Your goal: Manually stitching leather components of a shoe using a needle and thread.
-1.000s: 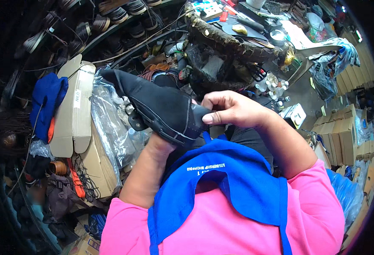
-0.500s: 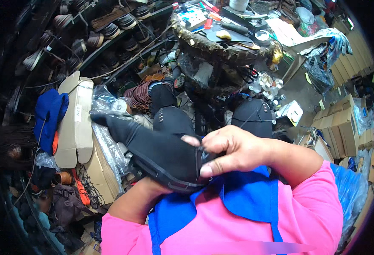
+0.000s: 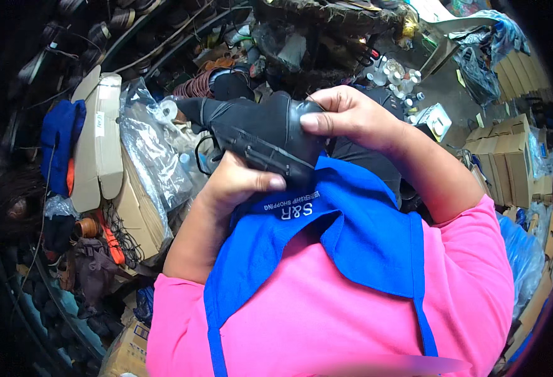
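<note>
Since the earlier frame, the left hand (image 3: 242, 179) has come out from beneath the black shoe (image 3: 245, 129), its thumb now showing along the near side; the wide top of the counter (image 3: 345, 22) has mostly passed out of view. Left hand: partly closed on the shoe, thumb laid flat, other fingers hidden behind it. Right hand (image 3: 349, 116): thumb and forefinger closed in a pinch on the smooth, shiny panel at the shoe's right end. The shoe is held up between both hands, in front of the blue apron (image 3: 371, 251), its narrow end pointing left. Beyond the left hand lie clear plastic sheeting (image 3: 154, 147) and folded cardboard (image 3: 100, 135), with a blue cloth (image 3: 60, 141) just beside the latter. Farther right stand plastic bottles (image 3: 396, 75) and, nearer, cardboard boxes (image 3: 499, 163).
</note>
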Tool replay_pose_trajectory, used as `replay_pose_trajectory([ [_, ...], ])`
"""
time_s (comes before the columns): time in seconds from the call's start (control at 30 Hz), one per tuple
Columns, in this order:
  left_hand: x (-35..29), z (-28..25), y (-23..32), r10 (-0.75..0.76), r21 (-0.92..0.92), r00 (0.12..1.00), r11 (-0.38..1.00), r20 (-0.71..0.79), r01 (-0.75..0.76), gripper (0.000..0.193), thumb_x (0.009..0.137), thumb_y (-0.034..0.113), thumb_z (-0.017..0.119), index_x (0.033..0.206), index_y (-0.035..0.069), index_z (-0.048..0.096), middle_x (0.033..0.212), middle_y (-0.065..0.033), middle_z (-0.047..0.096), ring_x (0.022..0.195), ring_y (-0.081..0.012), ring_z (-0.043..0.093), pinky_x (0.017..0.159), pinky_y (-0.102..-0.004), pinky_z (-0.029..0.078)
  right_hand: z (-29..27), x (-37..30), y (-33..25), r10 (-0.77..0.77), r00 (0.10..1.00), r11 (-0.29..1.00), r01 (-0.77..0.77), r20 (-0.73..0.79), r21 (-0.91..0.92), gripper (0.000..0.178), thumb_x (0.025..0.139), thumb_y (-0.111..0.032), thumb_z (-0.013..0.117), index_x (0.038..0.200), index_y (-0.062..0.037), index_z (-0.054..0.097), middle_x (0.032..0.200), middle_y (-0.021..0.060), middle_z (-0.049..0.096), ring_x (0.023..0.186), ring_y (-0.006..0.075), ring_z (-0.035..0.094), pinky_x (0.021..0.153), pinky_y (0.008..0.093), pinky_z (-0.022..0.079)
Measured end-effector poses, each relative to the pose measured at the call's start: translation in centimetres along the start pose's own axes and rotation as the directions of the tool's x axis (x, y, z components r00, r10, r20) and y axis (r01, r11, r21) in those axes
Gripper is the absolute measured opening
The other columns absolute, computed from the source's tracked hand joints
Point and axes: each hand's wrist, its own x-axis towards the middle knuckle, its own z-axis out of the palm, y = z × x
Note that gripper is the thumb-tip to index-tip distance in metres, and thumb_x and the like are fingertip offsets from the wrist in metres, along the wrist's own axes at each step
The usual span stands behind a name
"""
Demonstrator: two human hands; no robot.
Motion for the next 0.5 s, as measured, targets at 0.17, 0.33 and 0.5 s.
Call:
replay_pose_trajectory([
  [0.17, 1.9, 1.3, 0.9, 0.178, -0.094, 0.984, 0.980, 0.015, -0.176, 0.077, 0.057, 0.011, 0.083, 0.124, -0.002, 0.046, 0.109, -0.0095, 0.059, 0.099, -0.0191, 0.058, 0.088, -0.0322, 0.047, -0.7, -0.9, -1.1, -0.028, 1.000, 0.999, 0.028, 0.001, -0.042, 0.037, 0.085, -0.024, 0.066, 0.111, 0.0013, 0.061, 0.100, 0.0037, 0.065, 0.092, 0.0086, 0.057, 0.087, 0.0262, 0.044],
  [0.33, 1.5, 3.0, 2.1, 0.249, -0.082, 0.967, 0.966, 0.053, -0.244, 0.088, 0.056, 0.019, 0.085, 0.128, -0.003, 0.041, 0.115, -0.0118, 0.057, 0.101, -0.0220, 0.057, 0.090, -0.0340, 0.046, 0.4, -2.6, -2.8, -0.103, 0.995, 0.993, 0.102, -0.004, -0.058, 0.038, 0.085, -0.019, 0.065, 0.117, 0.0008, 0.057, 0.103, 0.0031, 0.065, 0.093, 0.0083, 0.057, 0.088, 0.0267, 0.044],
  [0.5, -1.9, 3.1, 4.5, 0.209, 0.274, 0.968, 0.931, 0.139, -0.240, 0.080, 0.061, 0.016, 0.082, 0.127, -0.004, 0.042, 0.115, -0.0117, 0.058, 0.105, -0.0212, 0.056, 0.092, -0.0339, 0.043, 2.8, -4.8, -4.1, -0.202, 0.977, 0.786, 0.205, 0.072, -0.583, 0.026, 0.087, -0.025, 0.063, 0.094, -0.0005, 0.060, 0.080, 0.0013, 0.056, 0.080, 0.0101, 0.051, 0.072, 0.0283, 0.043],
])
